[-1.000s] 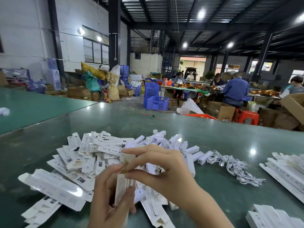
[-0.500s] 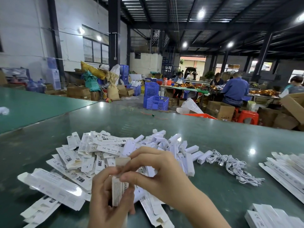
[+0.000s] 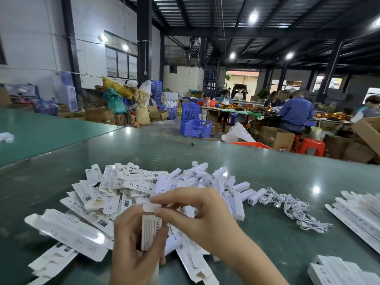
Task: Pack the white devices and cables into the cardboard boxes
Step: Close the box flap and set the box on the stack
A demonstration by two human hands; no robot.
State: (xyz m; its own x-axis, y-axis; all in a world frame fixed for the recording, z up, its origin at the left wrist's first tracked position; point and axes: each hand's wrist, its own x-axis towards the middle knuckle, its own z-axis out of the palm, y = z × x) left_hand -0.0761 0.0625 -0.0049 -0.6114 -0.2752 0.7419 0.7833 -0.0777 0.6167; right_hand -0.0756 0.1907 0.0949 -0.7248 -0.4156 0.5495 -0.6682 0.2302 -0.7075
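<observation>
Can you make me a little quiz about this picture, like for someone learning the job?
1. True or false: the left hand grips a small white box standing upright.
2. What is the right hand pinching? A) the box's top flap B) a cable C) a blue crate
3. Fill in: the tangle of white cables lies to the ____ of the pile of white devices.

Key: 1 true. 2 A. 3 right.
</observation>
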